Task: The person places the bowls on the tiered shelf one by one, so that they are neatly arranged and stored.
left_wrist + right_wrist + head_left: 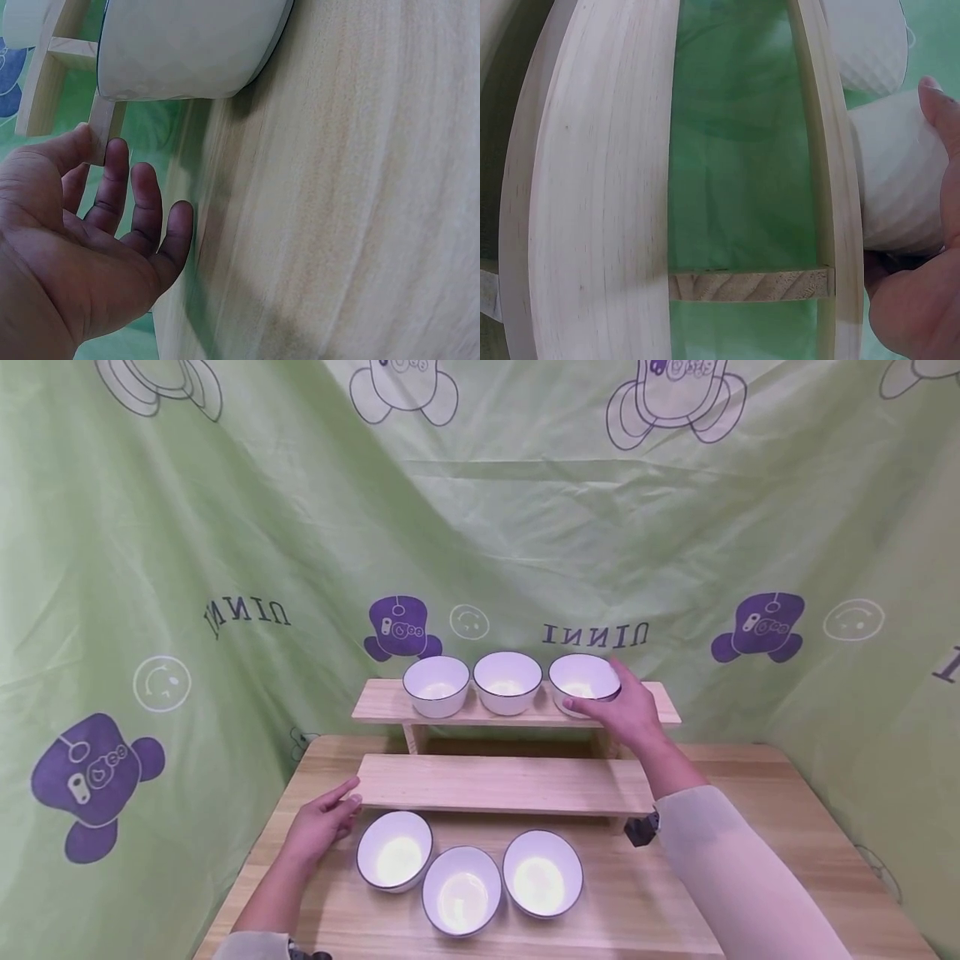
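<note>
My right hand (633, 714) grips a white dark-rimmed bowl (581, 675) at the right of the upper wooden shelf (375, 702). Thumb and fingers go around the side of this bowl (900, 172) in the right wrist view. Two similar bowls, a middle one (507, 675) and a left one (437, 678), stand beside it. At the left end of the lower wooden shelf (502, 783), my left hand (318, 828) pinches the board's corner (103, 131) between thumb and index finger. Its other fingers (146, 202) are spread and loosely bent.
Three more white bowls stand on the wooden table before the lower shelf: a left one (394, 852), a middle one (461, 892) and a right one (543, 874). A green patterned cloth (300, 527) hangs behind and at both sides of the table (645, 918).
</note>
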